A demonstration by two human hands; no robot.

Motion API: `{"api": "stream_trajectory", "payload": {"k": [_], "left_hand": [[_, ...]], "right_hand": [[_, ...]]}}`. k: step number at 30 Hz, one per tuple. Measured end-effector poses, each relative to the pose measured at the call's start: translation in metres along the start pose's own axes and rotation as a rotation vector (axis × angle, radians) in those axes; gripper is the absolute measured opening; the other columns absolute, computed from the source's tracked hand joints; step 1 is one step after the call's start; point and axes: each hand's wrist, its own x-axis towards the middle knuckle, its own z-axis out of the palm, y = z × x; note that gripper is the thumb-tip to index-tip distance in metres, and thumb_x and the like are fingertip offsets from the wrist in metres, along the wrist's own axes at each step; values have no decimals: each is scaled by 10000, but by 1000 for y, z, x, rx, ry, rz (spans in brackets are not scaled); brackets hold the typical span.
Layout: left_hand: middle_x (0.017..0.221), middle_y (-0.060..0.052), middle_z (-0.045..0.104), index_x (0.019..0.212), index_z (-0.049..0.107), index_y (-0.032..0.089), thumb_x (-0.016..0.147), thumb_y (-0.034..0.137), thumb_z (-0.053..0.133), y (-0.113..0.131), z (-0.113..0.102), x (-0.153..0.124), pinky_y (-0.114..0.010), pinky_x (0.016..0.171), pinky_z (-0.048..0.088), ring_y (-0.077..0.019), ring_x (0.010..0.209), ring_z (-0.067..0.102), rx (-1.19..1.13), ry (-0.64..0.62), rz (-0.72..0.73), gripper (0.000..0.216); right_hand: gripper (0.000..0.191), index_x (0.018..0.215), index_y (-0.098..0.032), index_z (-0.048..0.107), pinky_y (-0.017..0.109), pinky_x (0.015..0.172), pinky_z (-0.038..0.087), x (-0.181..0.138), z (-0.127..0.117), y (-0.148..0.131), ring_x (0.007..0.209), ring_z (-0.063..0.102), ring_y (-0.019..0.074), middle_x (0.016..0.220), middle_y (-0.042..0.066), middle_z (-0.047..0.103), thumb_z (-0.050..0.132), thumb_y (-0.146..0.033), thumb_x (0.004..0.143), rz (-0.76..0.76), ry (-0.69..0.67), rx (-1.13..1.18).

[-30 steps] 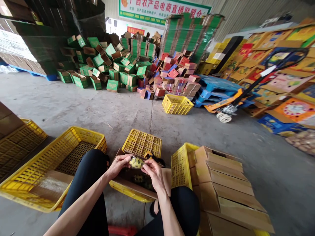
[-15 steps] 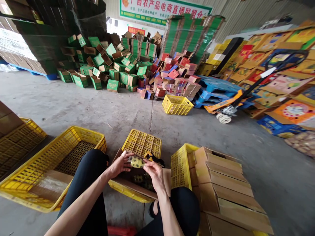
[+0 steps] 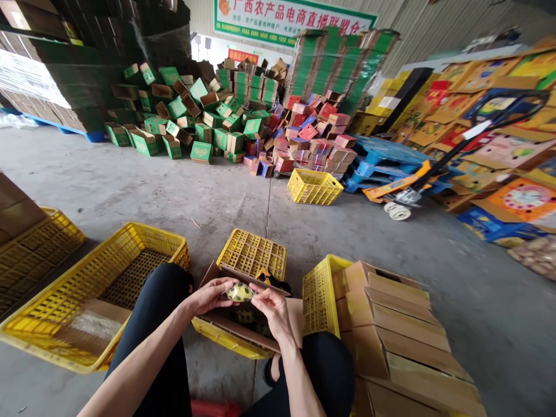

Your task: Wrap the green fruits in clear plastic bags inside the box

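Between both hands I hold a small yellowish packet with dark spots (image 3: 240, 292), its clear wrapping shiny; what is inside cannot be told. My left hand (image 3: 211, 295) pinches its left end, and my right hand (image 3: 271, 305) grips the right end with thumb and fingers. Below them is an open cardboard box (image 3: 296, 317), where similar spotted packets (image 3: 247, 316) lie in shadow. That box rests on a yellow plastic crate (image 3: 230, 340). Just beyond the box, a black and yellow object (image 3: 275, 281) lies by an overturned yellow crate (image 3: 254, 250).
At left stands a yellow crate (image 3: 52, 284) holding a cardboard piece (image 3: 89, 327). Folded cardboard boxes (image 3: 412, 336) fill the crate at right. Farther off are a lone yellow crate (image 3: 315, 188), a pallet jack (image 3: 403, 200), blue pallets (image 3: 382, 153) and heaped green boxes (image 3: 202, 152).
My left fingers have closed in on the packet's left end, where they were more spread before. The packet has turned slightly between my hands. The view has shifted a little.
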Motion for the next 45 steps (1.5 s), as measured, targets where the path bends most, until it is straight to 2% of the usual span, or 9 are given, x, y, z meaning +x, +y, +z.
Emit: {"api": "stream_trajectory", "payload": {"k": [8,12,18,23,27,30,35,41,45], "left_hand": [[1162,-125,833,1276,755,189,801,452,977,2,4,-1,-300,831,658,-232,929,834,-24,34,106,586],[1134,-142,836,1276,742,179,802,502,964,2,3,-1,-300,808,652,-254,927,840,-27,67,88,615],[1138,-113,820,1260,740,194,777,506,980,2,5,-2,-290,808,643,-228,918,826,-12,78,96,623],[1229,-86,769,1304,720,239,775,439,992,2,9,-5,-302,817,635,-229,1010,791,22,92,166,627],[1220,-98,768,1340,700,239,715,353,1037,0,12,-5,-323,843,620,-237,996,782,23,13,203,718],[1189,-106,780,1328,705,222,680,308,1057,0,15,-6,-331,861,611,-240,993,779,-7,-20,213,742],[1231,-108,774,1230,748,202,720,348,1037,3,18,-5,-329,897,603,-227,1019,770,-43,39,222,605],[1041,-81,784,1135,784,179,802,575,939,2,16,-2,-279,810,593,-176,884,747,13,93,169,540],[1025,-65,774,1132,796,189,783,545,961,2,13,-3,-241,762,574,-158,859,728,75,52,174,525]], "right_hand": [[414,846,-243,771,530,1123,558,5,0,6,1291,722,352,1364,124,787,958,-594,732,16,56,60],[427,883,-234,803,527,1116,578,7,-2,7,1247,734,341,1317,120,794,959,-602,732,5,70,65],[492,888,-234,787,399,854,675,10,-5,10,965,770,273,960,59,803,940,-674,728,2,164,17],[572,1019,-234,795,297,604,620,11,-7,12,728,737,209,839,32,775,874,-744,772,58,177,-41],[629,1133,-247,830,374,789,681,10,-4,15,981,793,287,1042,68,830,950,-692,706,148,58,-10],[640,1154,-257,834,420,910,673,10,-3,18,1125,781,322,1165,78,837,1007,-619,656,180,63,58],[630,1192,-246,822,454,1003,642,10,-5,19,1204,762,327,1247,98,826,1015,-548,674,185,119,144],[607,1189,-229,823,497,1050,624,10,-8,20,1247,746,341,1322,125,803,992,-557,707,185,133,182],[615,1214,-252,821,537,1109,589,9,-7,20,1297,726,369,1328,123,804,991,-553,706,153,109,121]]}}
